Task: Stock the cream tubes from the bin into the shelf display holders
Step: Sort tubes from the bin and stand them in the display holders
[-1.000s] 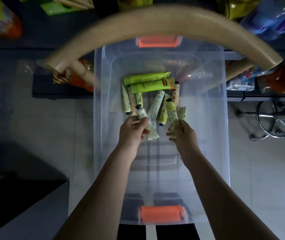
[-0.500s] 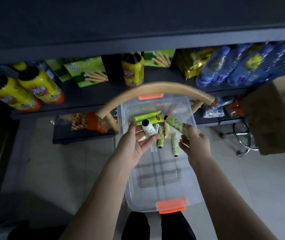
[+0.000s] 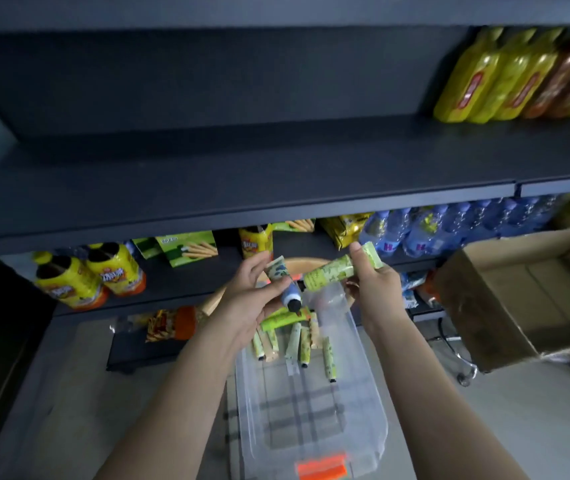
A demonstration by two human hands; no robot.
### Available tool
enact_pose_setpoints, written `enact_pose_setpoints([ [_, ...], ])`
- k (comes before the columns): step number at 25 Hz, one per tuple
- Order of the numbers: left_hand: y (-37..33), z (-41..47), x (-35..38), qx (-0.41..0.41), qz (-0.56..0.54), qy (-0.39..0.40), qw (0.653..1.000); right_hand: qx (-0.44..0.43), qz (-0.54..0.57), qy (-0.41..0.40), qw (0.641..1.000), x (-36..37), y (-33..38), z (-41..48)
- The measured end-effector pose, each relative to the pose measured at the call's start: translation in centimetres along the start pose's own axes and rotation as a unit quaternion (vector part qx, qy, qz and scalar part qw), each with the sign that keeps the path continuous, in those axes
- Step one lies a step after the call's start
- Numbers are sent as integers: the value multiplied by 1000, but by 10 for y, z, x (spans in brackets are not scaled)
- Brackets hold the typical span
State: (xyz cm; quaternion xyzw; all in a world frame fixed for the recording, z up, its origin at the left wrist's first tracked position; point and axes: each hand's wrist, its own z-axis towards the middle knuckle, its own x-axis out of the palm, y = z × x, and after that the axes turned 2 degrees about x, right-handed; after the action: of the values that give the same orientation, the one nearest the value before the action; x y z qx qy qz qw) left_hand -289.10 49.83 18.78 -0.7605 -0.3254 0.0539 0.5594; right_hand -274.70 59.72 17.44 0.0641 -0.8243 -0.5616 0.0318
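Blue-capped tube (image 3: 281, 275), left hand (image 3: 245, 299), points down; green tube (image 3: 332, 271), right hand (image 3: 377, 289), down-left.

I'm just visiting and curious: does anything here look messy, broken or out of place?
Nothing spilled or damaged. The spare tubes lie in a loose jumble at the far end of the clear bin, and no display holders show in this view.
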Motion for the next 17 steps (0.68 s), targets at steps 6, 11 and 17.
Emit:
enact_pose_setpoints([
  [6, -58, -23, 34, 90, 23, -10, 996, -78, -27, 113, 990, -15, 75, -4],
  [11, -107, -45, 66, 161, 61, 0, 985, -149, -45, 212, 965, -28, 136, -13],
  [17, -164, -63, 86, 226, 55, -41, 972, -232, -83, 331, 911, -37, 210, -24],
])
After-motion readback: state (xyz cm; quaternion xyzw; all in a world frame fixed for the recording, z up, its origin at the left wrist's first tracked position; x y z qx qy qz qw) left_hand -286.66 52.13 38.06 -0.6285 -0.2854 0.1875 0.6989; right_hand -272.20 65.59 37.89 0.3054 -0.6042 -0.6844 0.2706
